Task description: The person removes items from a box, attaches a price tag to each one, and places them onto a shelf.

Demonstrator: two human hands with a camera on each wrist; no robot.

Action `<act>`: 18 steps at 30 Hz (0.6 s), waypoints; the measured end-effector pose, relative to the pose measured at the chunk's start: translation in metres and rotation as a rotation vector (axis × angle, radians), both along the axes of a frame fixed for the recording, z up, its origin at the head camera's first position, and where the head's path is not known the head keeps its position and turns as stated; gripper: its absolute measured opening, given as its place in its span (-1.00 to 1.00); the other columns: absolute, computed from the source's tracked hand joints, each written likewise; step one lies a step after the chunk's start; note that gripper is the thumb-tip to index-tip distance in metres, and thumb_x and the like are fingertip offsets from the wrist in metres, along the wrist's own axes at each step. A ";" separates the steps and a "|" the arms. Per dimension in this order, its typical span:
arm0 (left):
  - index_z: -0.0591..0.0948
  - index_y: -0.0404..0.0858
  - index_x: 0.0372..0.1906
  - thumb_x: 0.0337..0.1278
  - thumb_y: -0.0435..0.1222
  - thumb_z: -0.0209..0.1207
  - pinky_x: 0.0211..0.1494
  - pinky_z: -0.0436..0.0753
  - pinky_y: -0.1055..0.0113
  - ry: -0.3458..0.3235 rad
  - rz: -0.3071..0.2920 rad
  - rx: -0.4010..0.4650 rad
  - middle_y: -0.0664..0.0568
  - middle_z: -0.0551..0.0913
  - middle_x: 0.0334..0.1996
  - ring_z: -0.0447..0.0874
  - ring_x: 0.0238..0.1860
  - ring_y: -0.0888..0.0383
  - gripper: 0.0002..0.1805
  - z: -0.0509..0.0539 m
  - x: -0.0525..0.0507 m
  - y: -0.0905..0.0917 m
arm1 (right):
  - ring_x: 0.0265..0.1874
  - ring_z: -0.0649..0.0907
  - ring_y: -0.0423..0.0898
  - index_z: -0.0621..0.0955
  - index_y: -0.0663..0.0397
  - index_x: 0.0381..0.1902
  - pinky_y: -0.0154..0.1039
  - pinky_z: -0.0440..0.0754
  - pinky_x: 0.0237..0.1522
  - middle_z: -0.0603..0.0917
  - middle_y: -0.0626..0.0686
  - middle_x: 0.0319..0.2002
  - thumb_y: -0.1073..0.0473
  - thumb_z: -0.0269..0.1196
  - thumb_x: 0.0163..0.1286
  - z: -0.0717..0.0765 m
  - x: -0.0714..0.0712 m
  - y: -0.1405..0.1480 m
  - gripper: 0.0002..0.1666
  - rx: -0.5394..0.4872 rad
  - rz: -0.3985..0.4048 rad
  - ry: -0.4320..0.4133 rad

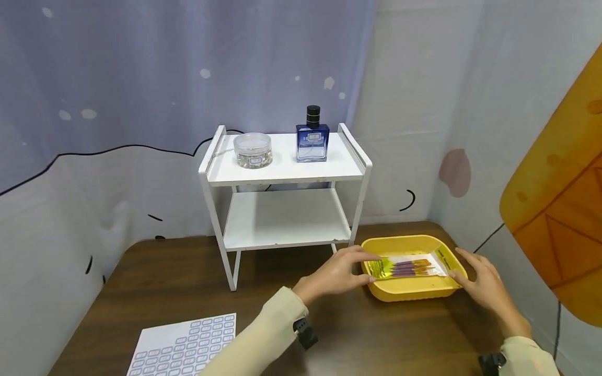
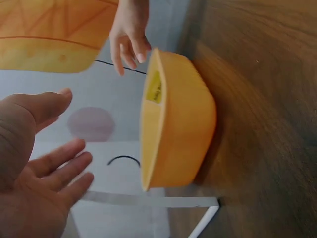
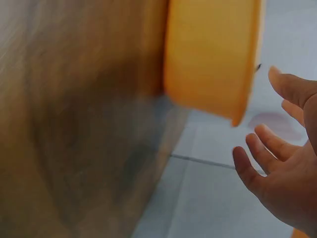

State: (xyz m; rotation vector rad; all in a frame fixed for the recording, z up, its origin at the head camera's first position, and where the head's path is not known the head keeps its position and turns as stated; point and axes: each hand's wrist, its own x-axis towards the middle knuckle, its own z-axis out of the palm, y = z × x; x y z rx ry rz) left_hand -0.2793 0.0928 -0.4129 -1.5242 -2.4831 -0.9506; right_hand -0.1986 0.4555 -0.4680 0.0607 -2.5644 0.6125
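Observation:
A yellow plastic basket stands on the brown table at the right. Inside it lies a flat packet with a yellow-green end and a row of slim purple and orange sticks; their kind is unclear. My left hand is at the basket's left rim, fingers loosely spread. On the opposite side, my right hand hovers by the right rim. The left wrist view has a gap between my left hand and the basket wall. In the right wrist view my right hand also holds nothing.
Behind the hands stands a white two-tier shelf. Its top bears a clear lidded jar and a blue perfume bottle. A sheet of labels lies at the table's front left. Printed curtains border the table.

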 end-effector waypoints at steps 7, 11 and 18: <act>0.61 -0.11 0.26 0.22 -0.24 0.32 0.23 0.52 0.49 0.013 -0.056 -0.052 0.03 0.69 0.15 0.62 0.18 0.20 -0.52 -0.001 -0.016 0.035 | -0.02 0.63 0.43 0.27 0.42 0.41 0.26 0.60 -0.10 0.59 0.54 0.06 0.06 0.31 0.39 -0.012 0.006 0.016 -0.18 -0.054 -0.026 -0.211; 0.60 -0.10 0.27 0.24 -0.22 0.32 0.32 0.50 0.41 -0.013 -0.043 -0.117 0.07 0.65 0.22 0.58 0.26 0.18 -0.52 -0.002 -0.025 0.053 | 0.01 0.64 0.46 0.23 0.42 0.44 0.09 0.69 -0.14 0.57 0.60 0.06 0.06 0.28 0.42 -0.013 0.004 0.015 -0.17 -0.095 -0.025 -0.238; 0.63 -0.09 0.24 0.19 -0.20 0.36 0.36 0.48 0.36 -0.028 0.028 -0.215 0.12 0.66 0.20 0.58 0.27 0.18 -0.52 -0.014 -0.036 0.083 | -0.01 0.66 0.44 0.25 0.41 0.44 -0.11 0.71 -0.21 0.60 0.58 0.02 0.12 0.32 0.39 -0.014 0.002 0.015 -0.17 -0.127 -0.031 -0.227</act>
